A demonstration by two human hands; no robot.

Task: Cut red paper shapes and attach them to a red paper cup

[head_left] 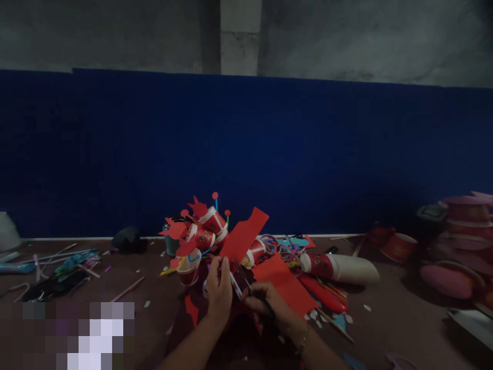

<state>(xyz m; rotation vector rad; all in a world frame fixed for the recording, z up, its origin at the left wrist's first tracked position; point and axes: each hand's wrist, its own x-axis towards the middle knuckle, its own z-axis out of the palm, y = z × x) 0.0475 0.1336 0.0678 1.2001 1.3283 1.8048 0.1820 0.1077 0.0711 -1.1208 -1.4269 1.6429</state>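
My left hand (219,292) pinches the lower end of a strip of red paper (243,234) that sticks up and to the right. My right hand (269,307) grips black-handled scissors (246,283), whose blades point up-left to the base of the strip, close to my left fingers. A larger sheet of red paper (285,283) lies just right of the scissors. Behind my hands stands a cluster of red-and-white paper cups (203,235) with red paper shapes and coloured sticks.
A white cup stack (342,268) lies on its side at the right, with red bowls and pink lids (449,275) further right. Straws and scraps (69,263) litter the left. A blue wall panel (246,154) backs the brown surface.
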